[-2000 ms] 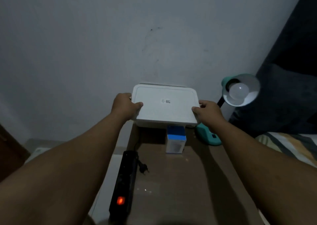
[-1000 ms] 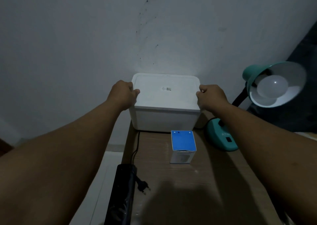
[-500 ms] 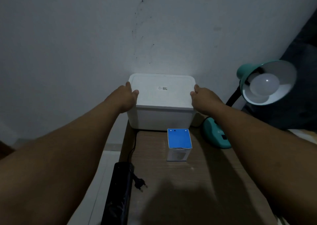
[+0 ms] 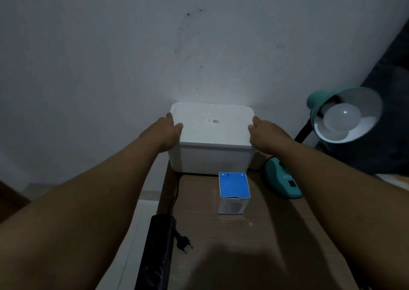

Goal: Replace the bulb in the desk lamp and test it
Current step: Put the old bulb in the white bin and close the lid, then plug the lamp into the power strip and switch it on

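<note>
A teal desk lamp (image 4: 318, 100) stands at the table's right, its base (image 4: 276, 181) partly behind my right forearm. Its shade faces me with a white bulb (image 4: 342, 117) screwed in, unlit. A small blue-topped bulb carton (image 4: 233, 185) stands upright mid-table. Behind the carton a white lidded box (image 4: 212, 159) rests on the table against the wall. My left hand (image 4: 162, 133) lies at the lid's left edge and my right hand (image 4: 269, 135) at its right edge. Both have fingers stretched out, touching the lid loosely.
A black power strip (image 4: 157, 256) lies along the left edge of the brown table (image 4: 254, 245), with a loose black plug (image 4: 184, 244) and its cord beside it. The wall is close behind. Dark bedding fills the right side.
The white box came down from the air onto the table's back edge. My hands went from a curled grip on its sides to stretched fingers.
</note>
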